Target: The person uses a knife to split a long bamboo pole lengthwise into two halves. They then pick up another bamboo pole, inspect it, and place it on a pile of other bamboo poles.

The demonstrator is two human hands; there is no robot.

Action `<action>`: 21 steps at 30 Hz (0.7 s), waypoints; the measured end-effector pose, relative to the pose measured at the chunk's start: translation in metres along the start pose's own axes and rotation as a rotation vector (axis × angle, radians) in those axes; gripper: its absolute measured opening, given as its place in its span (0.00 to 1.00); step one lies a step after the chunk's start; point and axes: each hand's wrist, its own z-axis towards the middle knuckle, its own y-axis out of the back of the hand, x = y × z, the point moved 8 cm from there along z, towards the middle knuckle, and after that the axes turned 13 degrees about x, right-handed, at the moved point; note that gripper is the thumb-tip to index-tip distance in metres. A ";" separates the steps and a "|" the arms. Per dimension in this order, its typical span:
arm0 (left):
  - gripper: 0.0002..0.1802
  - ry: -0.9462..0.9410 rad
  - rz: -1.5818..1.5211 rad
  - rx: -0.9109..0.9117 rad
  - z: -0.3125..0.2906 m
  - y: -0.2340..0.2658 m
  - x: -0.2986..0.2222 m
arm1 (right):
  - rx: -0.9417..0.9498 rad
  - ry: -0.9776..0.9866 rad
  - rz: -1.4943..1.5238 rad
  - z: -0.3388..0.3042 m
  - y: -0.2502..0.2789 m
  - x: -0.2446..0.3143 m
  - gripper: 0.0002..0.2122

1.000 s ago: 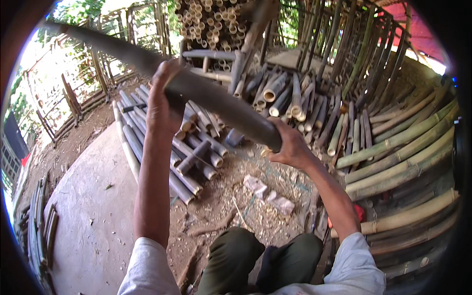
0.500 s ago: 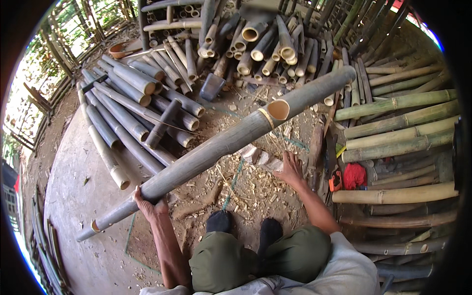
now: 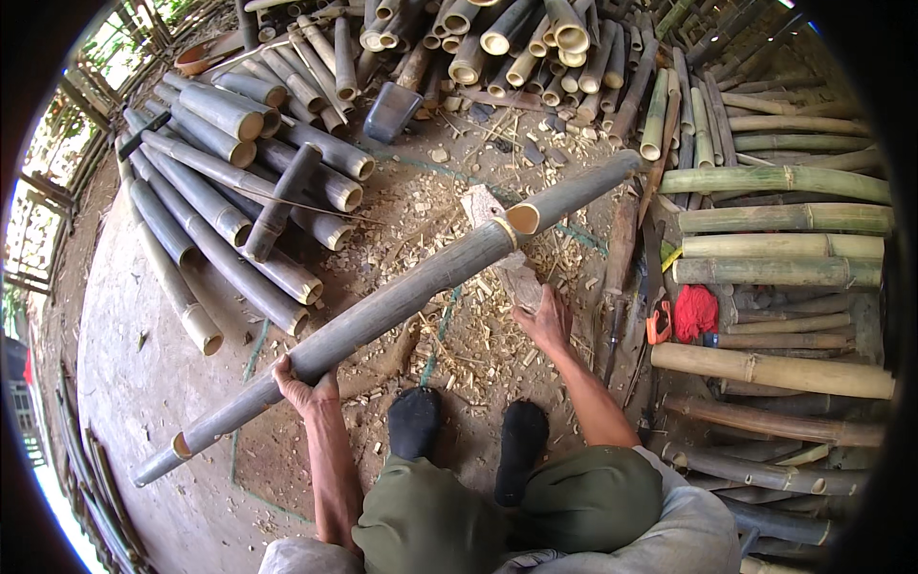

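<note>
A long grey bamboo pole (image 3: 402, 301) slants across in front of me, its far end up to the right. Pale cut notches show near both of its ends. My left hand (image 3: 308, 385) is closed around the pole's lower left part. My right hand (image 3: 545, 320) grips the near end of a rough, pale wooden piece (image 3: 519, 283). That piece passes beneath the pole, and its far end, with a dark hole, shows beyond. Wood chips (image 3: 478, 325) cover the ground around my feet.
Cut bamboo tubes (image 3: 220, 191) and a mallet-shaped piece (image 3: 282, 203) lie at the left. More tubes (image 3: 516, 67) are stacked at the back beside a dark plastic container (image 3: 392, 112). At the right are bamboo lengths (image 3: 779, 273), a red cloth (image 3: 696, 313) and an orange-handled tool (image 3: 659, 322).
The wooden piece has swung from lying crosswise to pointing away from me, and my right hand has turned with it. The pole sits lower in view, still in my left hand.
</note>
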 end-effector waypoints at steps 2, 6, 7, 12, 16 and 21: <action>0.20 -0.006 0.046 -0.004 0.008 0.016 0.013 | 0.082 -0.032 0.034 0.005 0.001 -0.003 0.44; 0.31 0.161 0.087 -0.042 -0.005 0.020 0.048 | -0.071 0.024 0.025 0.004 -0.002 -0.020 0.37; 0.33 0.203 0.087 -0.096 -0.007 0.021 0.054 | -0.069 0.031 0.041 0.007 -0.001 -0.017 0.37; 0.28 0.297 0.102 0.081 -0.011 0.012 0.103 | -0.049 0.029 0.030 0.018 0.007 -0.012 0.37; 0.24 0.237 0.067 -0.035 0.002 -0.001 0.127 | 0.068 -0.050 -0.071 0.021 0.008 -0.004 0.38; 0.26 0.259 0.100 0.023 0.008 0.008 0.131 | 0.033 -0.068 -0.123 0.018 0.017 -0.002 0.37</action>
